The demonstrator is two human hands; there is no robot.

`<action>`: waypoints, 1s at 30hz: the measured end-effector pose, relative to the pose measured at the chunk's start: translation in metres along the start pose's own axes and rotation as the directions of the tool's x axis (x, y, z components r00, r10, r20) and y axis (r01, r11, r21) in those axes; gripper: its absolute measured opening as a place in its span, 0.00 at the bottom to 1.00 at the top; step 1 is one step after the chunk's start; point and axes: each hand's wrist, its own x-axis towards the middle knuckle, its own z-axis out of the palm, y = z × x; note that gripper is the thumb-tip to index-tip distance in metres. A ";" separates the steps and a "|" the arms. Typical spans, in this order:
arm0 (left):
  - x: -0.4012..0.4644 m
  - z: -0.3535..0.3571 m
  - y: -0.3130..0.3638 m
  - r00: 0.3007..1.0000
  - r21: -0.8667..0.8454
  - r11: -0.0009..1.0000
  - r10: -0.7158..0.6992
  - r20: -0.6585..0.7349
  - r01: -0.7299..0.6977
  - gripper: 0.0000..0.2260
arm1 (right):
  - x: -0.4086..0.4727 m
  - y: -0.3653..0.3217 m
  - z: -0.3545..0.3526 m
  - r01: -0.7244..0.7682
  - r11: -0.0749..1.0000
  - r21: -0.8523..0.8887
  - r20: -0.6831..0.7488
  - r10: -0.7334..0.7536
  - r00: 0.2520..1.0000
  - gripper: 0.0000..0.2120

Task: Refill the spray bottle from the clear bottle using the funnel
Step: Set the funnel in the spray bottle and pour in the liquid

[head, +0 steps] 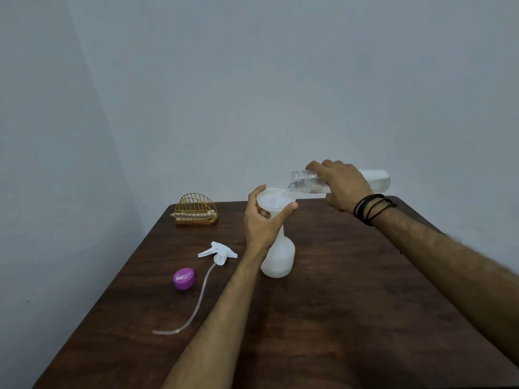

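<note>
The right hand [341, 186] covers the middle of the clear bottle [377, 181], so its liquid level cannot be read. The left hand [262, 220] hides the funnel [273, 198] stem and the spray bottle [278, 256] neck. Both forearms run off the bottom and right edges

Table [337, 318]: dark brown, wood-grain pattern.
Wall [252, 80]: plain pale grey-blue.
Spray bottle [278, 256]: translucent white, a whiter band at its base.
Funnel [273, 200]: white.
Clear bottle [306, 182]: colourless, see-through, whitish towards its far end.
Spray head [219, 252]: white, with a translucent tube [193, 310].
Cap [184, 278]: bright purple-magenta.
Wire rack [196, 210]: golden yellow, thin arched bars.
Wristbands [370, 209]: black cords.
</note>
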 end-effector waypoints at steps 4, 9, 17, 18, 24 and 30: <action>0.000 0.000 0.000 1.000 0.007 1.000 0.003 -0.005 -0.003 0.40 | 0.000 0.000 0.000 0.004 1.000 0.001 -0.008 -0.004 1.000 0.28; 0.000 0.000 0.001 1.000 -0.007 1.000 -0.002 -0.004 0.002 0.41 | 0.000 -0.001 -0.001 0.001 1.000 -0.001 -0.008 -0.001 1.000 0.27; 0.001 0.001 0.001 1.000 0.008 1.000 0.003 -0.003 -0.003 0.42 | 0.000 -0.001 -0.003 0.006 1.000 -0.008 -0.017 -0.006 1.000 0.27; 0.001 0.001 0.001 1.000 0.008 1.000 0.003 0.000 -0.003 0.42 | 0.000 -0.001 -0.003 0.008 1.000 -0.008 -0.018 -0.008 1.000 0.27; 0.001 0.000 0.000 1.000 0.000 1.000 -0.002 0.003 0.002 0.41 | 0.001 -0.001 -0.004 0.012 1.000 -0.006 -0.028 -0.012 1.000 0.27; 0.002 0.001 -0.001 1.000 -0.009 1.000 -0.009 0.000 0.009 0.39 | 0.002 -0.001 -0.005 0.012 1.000 -0.018 -0.017 -0.013 1.000 0.29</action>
